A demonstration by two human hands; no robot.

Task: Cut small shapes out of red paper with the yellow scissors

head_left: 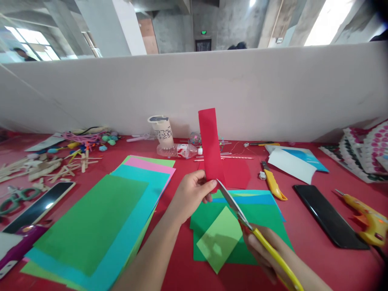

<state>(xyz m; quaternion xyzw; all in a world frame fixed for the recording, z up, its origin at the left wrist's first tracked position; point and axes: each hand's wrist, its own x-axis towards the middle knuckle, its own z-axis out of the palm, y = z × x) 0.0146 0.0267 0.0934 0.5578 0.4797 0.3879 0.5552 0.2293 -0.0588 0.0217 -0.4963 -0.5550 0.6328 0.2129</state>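
Observation:
My left hand (194, 192) pinches the lower end of a red paper strip (210, 145) and holds it upright above the table. In my right hand (266, 252) are yellow-handled scissors (242, 216), whose blades point up-left and meet the strip's lower edge beside my left thumb. Under both hands lie green and blue sheets (257, 214) with a light green square (220, 238) on top. A further piece of red paper (238, 173) lies flat behind the strip.
A stack of green, teal and pink sheets (97, 226) lies at left, next to a phone (39, 206) and wooden sticks (45, 167). At right are a yellow utility knife (274, 184), a black phone (329, 220) and a glue gun (368, 218). A cup (162, 131) and bottle (177, 150) stand by the white partition.

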